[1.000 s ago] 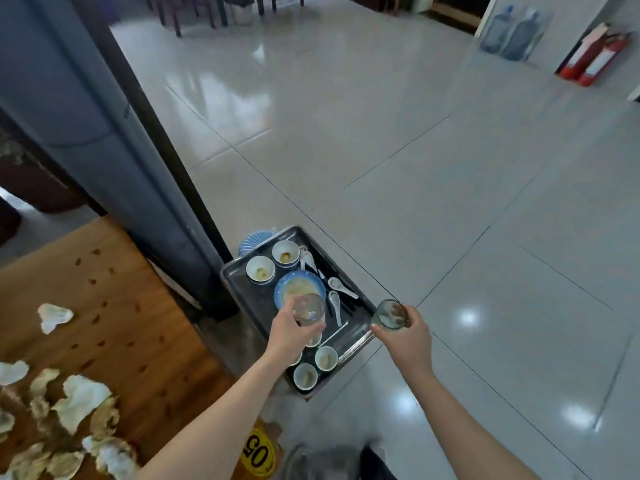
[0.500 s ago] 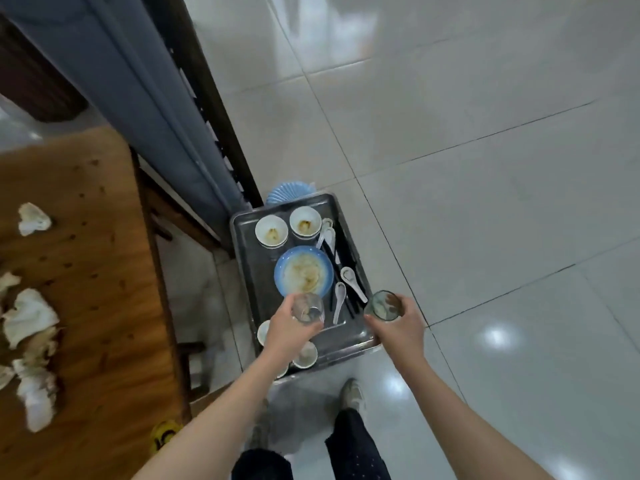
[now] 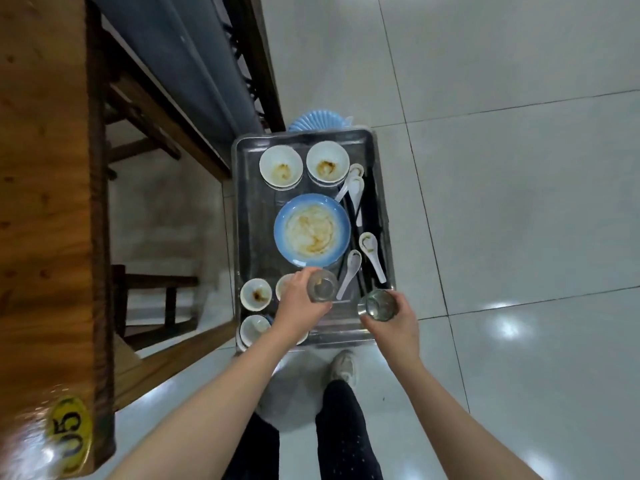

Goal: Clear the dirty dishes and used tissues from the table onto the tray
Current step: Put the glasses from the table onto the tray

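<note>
I can read one marking only: a yellow oval sticker (image 3: 69, 436) printed with the dark number "05", turned on its side. It sits on the near corner of the wooden counter (image 3: 45, 237), far to the left of the left fingers (image 3: 303, 280) and closer to me than they are. Glare washes over the sticker's left edge.

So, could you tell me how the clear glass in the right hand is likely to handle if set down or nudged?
The glass in the right hand looks clear and hard, so probably fragile against the metal tray. Its smooth wall may slip in a loose grip. Being round, it would likely roll if laid on its side.
</note>
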{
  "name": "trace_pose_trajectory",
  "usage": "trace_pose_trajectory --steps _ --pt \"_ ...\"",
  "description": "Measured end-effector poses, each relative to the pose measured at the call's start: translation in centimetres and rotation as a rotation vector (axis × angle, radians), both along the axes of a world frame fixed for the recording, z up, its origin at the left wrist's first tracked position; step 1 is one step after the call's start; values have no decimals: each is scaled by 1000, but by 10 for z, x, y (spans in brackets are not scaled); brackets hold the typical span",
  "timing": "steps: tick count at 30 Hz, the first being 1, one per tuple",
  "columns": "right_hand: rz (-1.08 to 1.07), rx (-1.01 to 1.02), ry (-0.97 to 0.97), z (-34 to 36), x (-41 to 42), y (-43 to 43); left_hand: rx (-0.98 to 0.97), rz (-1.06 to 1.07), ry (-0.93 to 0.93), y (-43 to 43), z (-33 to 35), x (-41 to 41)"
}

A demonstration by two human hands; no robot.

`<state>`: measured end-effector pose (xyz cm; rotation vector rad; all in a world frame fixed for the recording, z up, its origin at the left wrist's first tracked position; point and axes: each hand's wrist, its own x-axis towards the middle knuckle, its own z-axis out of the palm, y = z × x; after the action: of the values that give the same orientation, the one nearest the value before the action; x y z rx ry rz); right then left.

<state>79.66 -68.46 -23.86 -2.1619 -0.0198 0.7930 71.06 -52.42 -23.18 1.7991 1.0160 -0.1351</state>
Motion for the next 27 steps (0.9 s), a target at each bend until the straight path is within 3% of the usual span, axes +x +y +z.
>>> trace_pose_trajectory --steps 10,27 --pt "101 -60 29 -53 1 -3 33 -22 77 -19 -53 1" --pt "113 1 17 -69 10 21 44 -24 99 -23 -77 12"
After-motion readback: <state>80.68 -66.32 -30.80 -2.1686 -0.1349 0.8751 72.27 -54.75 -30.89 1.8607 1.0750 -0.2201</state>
